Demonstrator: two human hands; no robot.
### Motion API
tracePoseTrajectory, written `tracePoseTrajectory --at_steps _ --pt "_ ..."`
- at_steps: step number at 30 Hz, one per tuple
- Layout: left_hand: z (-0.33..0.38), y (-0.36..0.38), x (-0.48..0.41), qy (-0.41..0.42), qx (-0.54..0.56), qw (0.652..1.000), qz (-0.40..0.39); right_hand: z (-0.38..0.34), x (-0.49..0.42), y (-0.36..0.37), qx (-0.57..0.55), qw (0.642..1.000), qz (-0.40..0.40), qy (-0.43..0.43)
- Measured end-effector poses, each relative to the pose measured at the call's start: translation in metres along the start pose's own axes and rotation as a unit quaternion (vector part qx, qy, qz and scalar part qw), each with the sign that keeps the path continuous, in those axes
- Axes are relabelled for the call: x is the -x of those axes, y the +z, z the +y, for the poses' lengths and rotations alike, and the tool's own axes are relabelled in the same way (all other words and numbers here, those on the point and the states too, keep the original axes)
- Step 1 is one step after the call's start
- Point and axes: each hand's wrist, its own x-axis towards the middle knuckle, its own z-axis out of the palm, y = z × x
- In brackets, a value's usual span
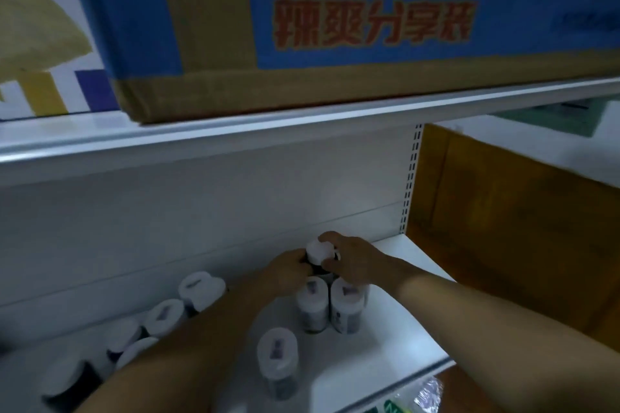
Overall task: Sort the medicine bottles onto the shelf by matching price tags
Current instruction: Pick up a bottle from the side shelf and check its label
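Both my hands reach to the back of a white shelf [396, 322]. My right hand [352, 258] grips the white cap of a dark medicine bottle [317, 253] that stands near the shelf's back wall. My left hand [287, 270] holds the same bottle's left side. Just in front of it stand two white-capped bottles [312, 303] [347, 307] side by side. A single bottle [277, 359] stands nearer the shelf's front edge. Several more white-capped bottles [164, 317] line up to the left, partly hidden behind my left forearm.
A large brown and blue cardboard box [335, 27] sits on the upper shelf [235, 131] right overhead. A brown cardboard panel [510, 235] closes off the right side. Plastic-wrapped goods [426, 392] show below the shelf's front edge.
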Motion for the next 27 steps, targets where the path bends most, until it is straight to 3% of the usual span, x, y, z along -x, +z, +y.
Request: tracePoseTrajectory --at_steps 7,14,22,27 --pt "0.003 -0.011 0.008 0.022 0.054 0.997 0.049 -0.011 -0.010 -0.007 -0.056 0.993 0.048 -0.092" --pt "0.009 -0.040 0.057 0.142 0.126 0.975 0.111 -0.063 0.019 -0.032 -0.184 0.955 0.146 -0.182" --pt "-0.015 -0.058 0.145 0.220 0.165 0.955 0.113 -0.148 0.092 -0.013 -0.312 0.917 0.194 -0.155" --pt "-0.037 -0.058 0.218 0.227 0.183 0.948 0.127 -0.188 0.135 0.013 -0.256 0.939 0.183 -0.137"
